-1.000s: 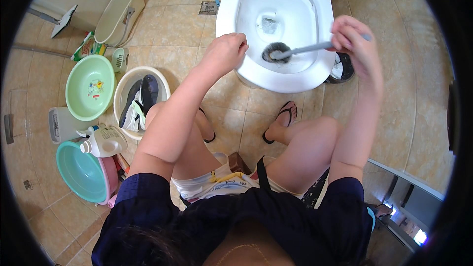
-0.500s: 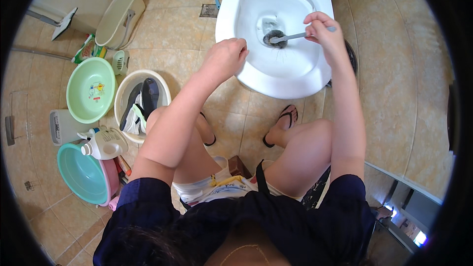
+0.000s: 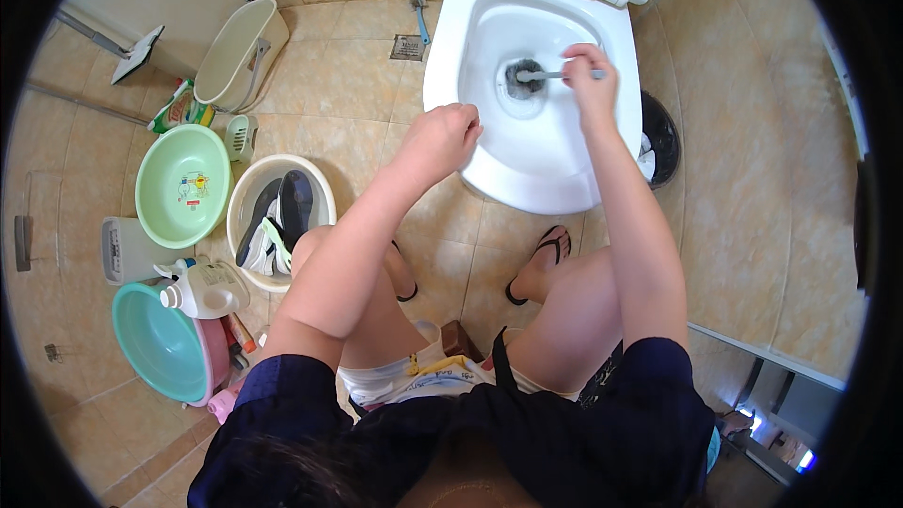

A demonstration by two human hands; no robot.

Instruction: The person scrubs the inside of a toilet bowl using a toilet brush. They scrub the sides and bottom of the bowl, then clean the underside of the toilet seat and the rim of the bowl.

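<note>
Inside the big white toilet (image 3: 527, 183), the gray brush (image 3: 547, 75) has its dark head down in the deep middle, just left of the right hand (image 3: 593, 87), whose grip is closed around the handle, while the left hand (image 3: 440, 143) is curled up at the toilet's left edge. Off to the left sit a green tub (image 3: 169, 162) and a cream tub (image 3: 278, 161) with shoes (image 3: 296, 202) in it, and a black bin (image 3: 664, 122) is close by the toilet's right side. The toilet's white inside shows between the brush and the edge, and tan floor (image 3: 433, 259) lies between the toilet and the tubs.
</note>
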